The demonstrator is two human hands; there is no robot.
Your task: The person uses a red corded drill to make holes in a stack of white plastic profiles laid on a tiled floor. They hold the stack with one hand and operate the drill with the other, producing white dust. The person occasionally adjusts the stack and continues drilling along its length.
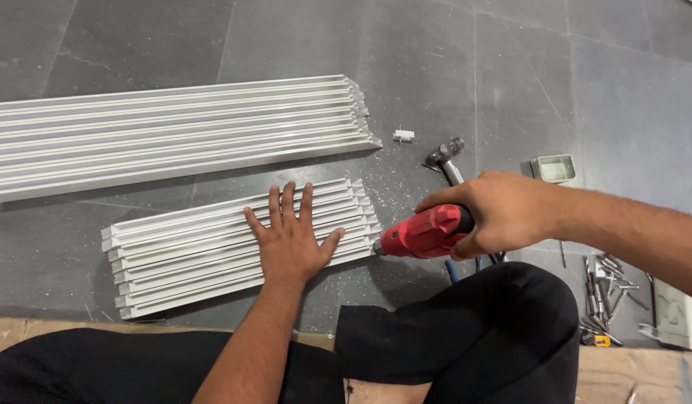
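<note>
- Sitting on the floor (555,67), dark trousers nearest the camera, knees either side of the work.
- Pressing down flat with the left hand (288,238), fingers spread wide and holding nothing, palm on the short bundle of white channel strips (174,254).
- Wrapped tight in the right hand (503,213): a red power drill (424,232), grip fully closed round its body, nose touching the right end of the short bundle.
- Judged good practice: keep the palm well back from the drill nose, hold the strip ends flush, and keep the tool level with the strips so the tip does not skid.
- White shavings scattered on the floor just beside the bundle ends.
- Lying to the right, near the knee: a heap of loose drill bits (604,288), one with a yellow part.
- Past the drill: a hammer (445,153) and a small open metal box (554,168).
- Further out, a small white plastic piece (403,135).
- Farthest: a long bundle of white channel strips (166,127), running off the left edge.
- No package, label or sign clear enough to tell.
</note>
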